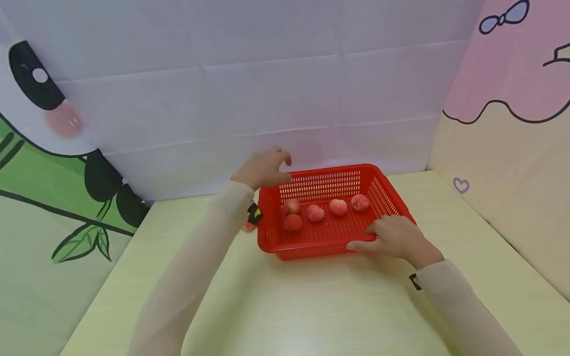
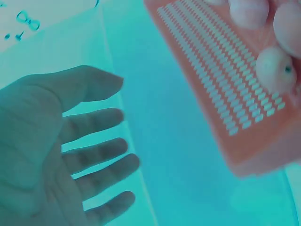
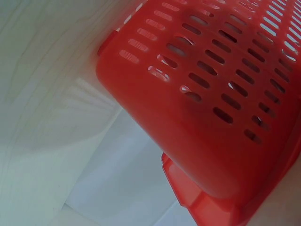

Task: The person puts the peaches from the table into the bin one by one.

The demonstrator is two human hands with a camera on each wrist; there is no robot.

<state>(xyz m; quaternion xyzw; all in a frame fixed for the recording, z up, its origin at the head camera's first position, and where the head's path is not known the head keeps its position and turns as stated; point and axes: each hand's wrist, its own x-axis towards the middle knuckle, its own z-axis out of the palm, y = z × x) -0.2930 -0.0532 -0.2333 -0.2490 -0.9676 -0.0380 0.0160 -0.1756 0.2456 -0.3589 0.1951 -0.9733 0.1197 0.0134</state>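
A red plastic basket (image 1: 320, 242) with slotted walls holds several peaches (image 1: 315, 213), loosely spread over its floor. At its front right corner, my right hand (image 1: 392, 237) grips the rim, thumb along the front edge. My left hand (image 1: 264, 169) hovers by the far left corner with fingers spread and slightly bent. In the left wrist view a gap separates the left hand (image 2: 51, 141) from the basket wall (image 2: 221, 89). The right wrist view shows the basket's slotted wall (image 3: 188, 103) close up; the right hand there is mostly out of sight.
Outside the basket on the left, a peach (image 1: 249, 226) lies on the pale wooden table (image 1: 311, 306), partly hidden by my left wrist strap (image 1: 255, 214). A white cloth backdrop (image 1: 267, 99) rises behind, and a printed panel (image 1: 512, 148) stands along the right side.
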